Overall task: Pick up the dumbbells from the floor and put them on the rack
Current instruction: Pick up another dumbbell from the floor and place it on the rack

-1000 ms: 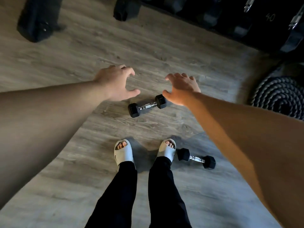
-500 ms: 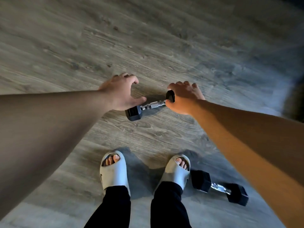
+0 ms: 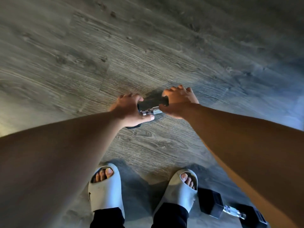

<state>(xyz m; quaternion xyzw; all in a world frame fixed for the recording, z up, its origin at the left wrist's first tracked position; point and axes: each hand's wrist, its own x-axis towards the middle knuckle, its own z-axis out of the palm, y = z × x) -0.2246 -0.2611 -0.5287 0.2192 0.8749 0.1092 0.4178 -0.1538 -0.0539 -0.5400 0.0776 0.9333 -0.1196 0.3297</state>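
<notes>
I am standing in what looks like a small gym or home workout room. Grey wood-look plank flooring [image 3: 148, 51] fills the view. Two black hex dumbbells lie on it: one dumbbell [image 3: 152, 106] just ahead, a second dumbbell [image 3: 230, 213] beside my pale slide sandals [image 3: 107, 190].

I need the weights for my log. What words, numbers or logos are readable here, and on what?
No readable text.
Dumbbell under the hands: no number visible on the black head or the metal handle.
Dumbbell by the right foot: its heads show no legible marking, and part of it is hidden by the right arm.
Left slide sandal: a small dark mark on its side, too small to read.
</notes>
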